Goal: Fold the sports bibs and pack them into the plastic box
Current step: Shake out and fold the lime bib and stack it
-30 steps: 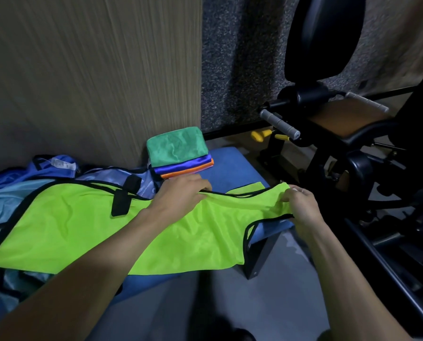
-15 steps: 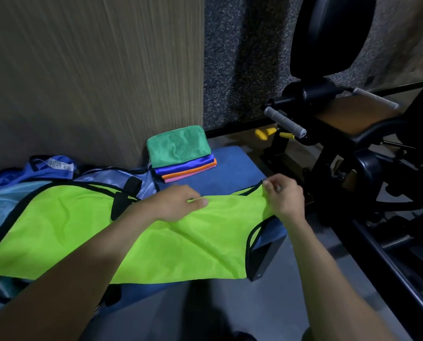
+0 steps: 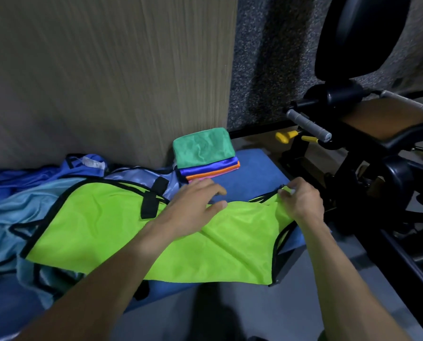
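Note:
A lime-green bib [image 3: 102,230] with black trim lies spread across the blue bench [image 3: 254,173]. My left hand [image 3: 193,207] rests flat on its middle with fingers straight. My right hand [image 3: 301,203] pinches the bib's right shoulder strap, lifted slightly above the bench end. Behind them a stack of folded bibs [image 3: 205,151], green on top of blue, orange and pink, sits against the wall. No plastic box is in view.
A heap of unfolded blue and light-blue bibs [image 3: 16,205] lies at the left under the green one. A wood-grain wall panel [image 3: 107,70] stands behind. Black gym equipment [image 3: 367,134] with grey handles crowds the right side. Grey floor lies below.
My right hand has carried the strap leftward and inward from the bench end. My left hand has stayed on the bib's middle and flattened its fingers.

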`<state>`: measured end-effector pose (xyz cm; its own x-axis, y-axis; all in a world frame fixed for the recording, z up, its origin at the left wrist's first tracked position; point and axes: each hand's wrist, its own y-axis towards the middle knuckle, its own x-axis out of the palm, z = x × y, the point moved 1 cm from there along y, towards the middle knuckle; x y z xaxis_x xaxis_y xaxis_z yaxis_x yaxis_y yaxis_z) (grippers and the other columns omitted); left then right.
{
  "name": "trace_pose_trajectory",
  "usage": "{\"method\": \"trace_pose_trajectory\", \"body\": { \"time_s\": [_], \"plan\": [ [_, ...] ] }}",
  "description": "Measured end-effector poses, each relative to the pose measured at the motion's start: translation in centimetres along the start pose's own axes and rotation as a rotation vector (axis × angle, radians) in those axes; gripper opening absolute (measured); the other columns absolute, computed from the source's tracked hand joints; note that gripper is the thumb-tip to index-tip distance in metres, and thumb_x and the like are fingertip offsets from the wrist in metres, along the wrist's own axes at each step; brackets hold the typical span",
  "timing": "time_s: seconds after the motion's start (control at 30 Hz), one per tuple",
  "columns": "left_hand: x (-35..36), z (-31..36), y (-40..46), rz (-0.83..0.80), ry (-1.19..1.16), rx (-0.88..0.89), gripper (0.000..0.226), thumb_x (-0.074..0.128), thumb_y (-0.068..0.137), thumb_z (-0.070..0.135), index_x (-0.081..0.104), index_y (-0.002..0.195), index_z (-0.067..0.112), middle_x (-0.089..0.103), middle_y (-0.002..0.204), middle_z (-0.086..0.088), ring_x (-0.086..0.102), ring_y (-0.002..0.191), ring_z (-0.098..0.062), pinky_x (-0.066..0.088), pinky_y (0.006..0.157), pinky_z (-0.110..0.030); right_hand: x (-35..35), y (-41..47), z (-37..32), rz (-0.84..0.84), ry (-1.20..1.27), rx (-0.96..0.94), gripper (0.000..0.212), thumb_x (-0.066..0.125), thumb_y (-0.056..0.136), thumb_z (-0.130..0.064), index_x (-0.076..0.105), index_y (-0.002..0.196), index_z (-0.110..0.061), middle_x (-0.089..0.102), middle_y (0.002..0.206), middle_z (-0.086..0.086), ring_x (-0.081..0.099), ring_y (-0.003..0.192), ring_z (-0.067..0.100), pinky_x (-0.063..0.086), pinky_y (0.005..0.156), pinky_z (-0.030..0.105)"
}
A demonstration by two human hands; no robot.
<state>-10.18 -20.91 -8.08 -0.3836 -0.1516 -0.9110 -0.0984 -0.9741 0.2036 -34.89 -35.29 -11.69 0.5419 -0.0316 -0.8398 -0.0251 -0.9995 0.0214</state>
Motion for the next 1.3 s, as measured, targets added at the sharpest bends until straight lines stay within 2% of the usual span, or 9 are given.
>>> {"method": "trace_pose_trajectory", "body": {
  "time_s": [0.13, 0.3, 0.47, 0.63, 0.73, 0.97, 1.07, 1.13, 1.3],
  "plan": [
    [-5.3, -2.6, -4.4, 0.285, 0.057, -0.051, 0.017, 0.056, 0.099, 0.033, 0.069, 0.106, 0.026, 0.066, 0.103, 0.009, 0.059, 0.095, -0.019, 0.049, 0.085, -0.042, -0.1, -0.2, 0.1, 0.03, 0.133, -0.014, 0.02, 0.07, 0.094, -0.031, 0.07, 0.112, -0.021, 0.071, 0.113, 0.017, 0.064, 0.107, 0.041, 0.052, 0.087, 0.042],
    [-10.8, -9.2, -10.9, 0.494, 0.24, -0.374, 0.011, 0.064, 0.097, 0.021, 0.07, 0.107, 0.019, 0.069, 0.102, 0.0, 0.064, 0.095, -0.026, 0.053, 0.083, -0.045, -0.3, -1.1, -0.5, 0.113, 0.19, -0.16, 0.016, 0.07, 0.095, -0.027, 0.071, 0.107, -0.016, 0.071, 0.105, 0.017, 0.065, 0.101, 0.039, 0.052, 0.082, 0.044],
    [-11.6, -13.5, -12.5, 0.203, 0.323, -0.738, 0.039, 0.058, 0.098, 0.045, 0.062, 0.125, 0.016, 0.062, 0.122, -0.013, 0.06, 0.112, -0.036, 0.051, 0.09, -0.047, 0.0, -1.5, -1.2, 0.119, 0.148, -0.21, 0.022, 0.071, 0.095, -0.025, 0.069, 0.112, -0.011, 0.067, 0.108, 0.02, 0.063, 0.1, 0.041, 0.049, 0.081, 0.044],
    [-11.8, -14.3, -11.1, 0.02, 0.308, -0.854, 0.052, 0.05, 0.1, 0.057, 0.056, 0.127, 0.014, 0.061, 0.13, -0.014, 0.057, 0.12, -0.036, 0.047, 0.095, -0.044, 0.1, -1.8, -1.1, 0.018, 0.049, -0.114, 0.046, 0.072, 0.093, -0.035, 0.062, 0.125, -0.002, 0.067, 0.112, 0.028, 0.06, 0.109, 0.045, 0.048, 0.085, 0.044],
    [-11.7, -14.7, -10.3, -0.055, 0.317, -0.891, 0.055, 0.047, 0.099, 0.062, 0.054, 0.131, 0.017, 0.058, 0.136, -0.01, 0.049, 0.129, -0.034, 0.037, 0.104, -0.045, 0.1, -1.7, -0.7, -0.007, 0.067, -0.018, 0.049, 0.069, 0.095, -0.04, 0.062, 0.126, -0.002, 0.067, 0.112, 0.028, 0.061, 0.108, 0.045, 0.045, 0.079, 0.04],
    [-12.0, -15.6, -9.5, -0.058, 0.09, -0.862, 0.053, 0.049, 0.097, 0.065, 0.058, 0.132, 0.027, 0.06, 0.132, -0.001, 0.049, 0.132, -0.03, 0.032, 0.111, -0.045, -0.5, -1.1, 0.1, -0.045, 0.091, 0.095, 0.044, 0.07, 0.094, -0.041, 0.069, 0.11, 0.001, 0.067, 0.102, 0.028, 0.062, 0.099, 0.044, 0.042, 0.075, 0.036],
    [-12.1, -16.0, -9.5, 0.061, 0.006, -0.788, 0.04, 0.052, 0.098, 0.06, 0.067, 0.116, 0.028, 0.065, 0.118, -0.001, 0.054, 0.126, -0.031, 0.037, 0.108, -0.047, -0.9, -1.3, 0.1, -0.05, 0.138, 0.097, 0.037, 0.071, 0.094, -0.037, 0.072, 0.111, -0.004, 0.067, 0.101, 0.025, 0.061, 0.093, 0.039, 0.041, 0.075, 0.034],
    [-12.3, -15.4, -9.6, 0.182, -0.009, -0.756, 0.039, 0.052, 0.101, 0.052, 0.069, 0.121, 0.024, 0.067, 0.122, -0.002, 0.054, 0.125, -0.03, 0.037, 0.105, -0.044, -1.3, -1.3, 0.1, -0.029, 0.188, 0.068, 0.032, 0.069, 0.096, -0.033, 0.071, 0.111, -0.005, 0.066, 0.099, 0.023, 0.061, 0.095, 0.039, 0.041, 0.077, 0.035],
    [-14.7, -15.0, -11.4, 0.588, -0.1, -0.67, 0.034, 0.049, 0.106, 0.033, 0.063, 0.113, 0.003, 0.068, 0.11, -0.02, 0.062, 0.103, -0.037, 0.041, 0.078, -0.037, -2.8, -1.5, 1.0, 0.132, 0.359, 0.117, 0.033, 0.066, 0.095, -0.032, 0.068, 0.111, -0.003, 0.068, 0.109, 0.027, 0.063, 0.106, 0.045, 0.049, 0.09, 0.049]
  ]
}}
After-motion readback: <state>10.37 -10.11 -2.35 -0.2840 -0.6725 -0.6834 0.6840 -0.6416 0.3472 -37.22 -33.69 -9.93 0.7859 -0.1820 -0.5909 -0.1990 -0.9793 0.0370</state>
